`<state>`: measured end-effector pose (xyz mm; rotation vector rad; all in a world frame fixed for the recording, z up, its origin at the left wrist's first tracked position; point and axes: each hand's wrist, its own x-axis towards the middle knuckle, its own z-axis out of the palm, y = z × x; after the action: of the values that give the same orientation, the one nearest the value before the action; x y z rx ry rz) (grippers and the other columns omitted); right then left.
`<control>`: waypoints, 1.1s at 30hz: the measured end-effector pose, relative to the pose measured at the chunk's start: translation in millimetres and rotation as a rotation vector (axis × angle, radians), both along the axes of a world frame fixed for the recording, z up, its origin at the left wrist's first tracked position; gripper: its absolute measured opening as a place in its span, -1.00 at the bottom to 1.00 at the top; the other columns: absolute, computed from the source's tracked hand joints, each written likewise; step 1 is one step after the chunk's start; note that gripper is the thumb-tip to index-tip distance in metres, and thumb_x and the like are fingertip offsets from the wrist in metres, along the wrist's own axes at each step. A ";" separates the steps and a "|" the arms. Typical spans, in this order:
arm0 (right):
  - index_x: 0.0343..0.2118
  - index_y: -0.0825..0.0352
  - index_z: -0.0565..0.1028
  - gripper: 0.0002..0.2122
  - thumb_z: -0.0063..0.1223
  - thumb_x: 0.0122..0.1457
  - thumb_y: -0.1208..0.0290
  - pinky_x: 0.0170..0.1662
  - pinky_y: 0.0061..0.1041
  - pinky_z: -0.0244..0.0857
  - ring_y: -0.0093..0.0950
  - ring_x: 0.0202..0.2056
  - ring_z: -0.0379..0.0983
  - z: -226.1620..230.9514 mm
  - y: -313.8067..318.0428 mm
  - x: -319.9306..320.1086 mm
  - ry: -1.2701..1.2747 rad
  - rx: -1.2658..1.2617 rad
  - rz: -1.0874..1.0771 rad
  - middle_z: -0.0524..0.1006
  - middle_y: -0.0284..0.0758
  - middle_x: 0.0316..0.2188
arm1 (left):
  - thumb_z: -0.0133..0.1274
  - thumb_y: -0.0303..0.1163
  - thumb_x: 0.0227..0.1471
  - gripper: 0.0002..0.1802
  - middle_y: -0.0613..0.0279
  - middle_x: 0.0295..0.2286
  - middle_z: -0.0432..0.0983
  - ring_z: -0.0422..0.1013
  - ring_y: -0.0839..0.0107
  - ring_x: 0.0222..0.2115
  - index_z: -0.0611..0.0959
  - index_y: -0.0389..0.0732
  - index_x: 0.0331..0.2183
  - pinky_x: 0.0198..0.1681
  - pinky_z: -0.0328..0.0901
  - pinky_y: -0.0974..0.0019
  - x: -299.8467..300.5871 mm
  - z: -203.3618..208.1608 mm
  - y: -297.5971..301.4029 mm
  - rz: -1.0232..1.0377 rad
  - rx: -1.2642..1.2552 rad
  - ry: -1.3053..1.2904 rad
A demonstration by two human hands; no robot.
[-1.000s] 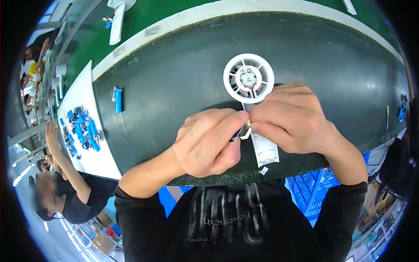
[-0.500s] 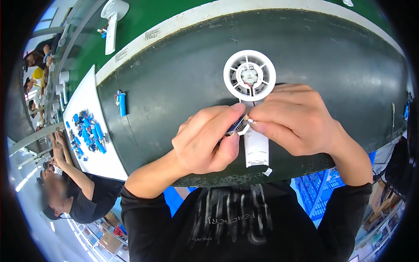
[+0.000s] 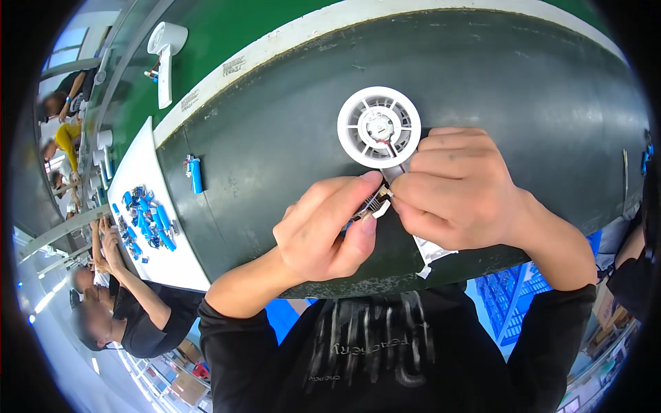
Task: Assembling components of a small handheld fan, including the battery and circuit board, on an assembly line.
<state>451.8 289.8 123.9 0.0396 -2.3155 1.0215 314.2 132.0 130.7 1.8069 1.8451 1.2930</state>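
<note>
My left hand (image 3: 318, 230) pinches a small circuit board (image 3: 375, 202) with metal pins between thumb and forefinger; whatever lies behind it is covered by the fingers. Against the board's edge, my right hand (image 3: 460, 191) is closed on a small white wire plug (image 3: 387, 195), mostly hidden by its fingertips. A narrow white strip sticks out below the plug. Under both hands lies a white handheld fan, its round head (image 3: 379, 127) facing up with a motor in the middle. Its handle (image 3: 432, 247) slants toward me, partly covered by my right hand.
On the dark work surface (image 3: 275, 138), a blue battery with a board (image 3: 195, 175) lies to the left. A white sheet (image 3: 193, 265) beyond it bears a pile of blue batteries (image 3: 148, 220). Another fan (image 3: 165, 62) lies on the green belt. Co-workers sit at left.
The fan has turned on the surface: its head shifted left and its handle's end swung right. My hands stay together at the board, and the plug sits closer to the pins.
</note>
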 end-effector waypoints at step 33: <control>-0.59 0.36 0.44 -0.85 0.13 -0.31 0.50 -0.62 -0.47 0.01 -0.45 -0.66 0.23 -4.8 -2.4 -0.1 0.029 0.131 0.001 0.23 -0.40 -0.68 | 0.04 -0.57 -0.07 -0.71 -0.10 -0.44 0.53 0.49 0.26 -0.51 0.57 -0.55 -0.26 -0.44 0.39 0.36 -4.7 5.5 3.5 -0.055 0.008 0.130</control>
<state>451.7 287.4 119.1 0.1069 -2.3529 0.8621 309.5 135.5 136.2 1.9744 1.8429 1.1913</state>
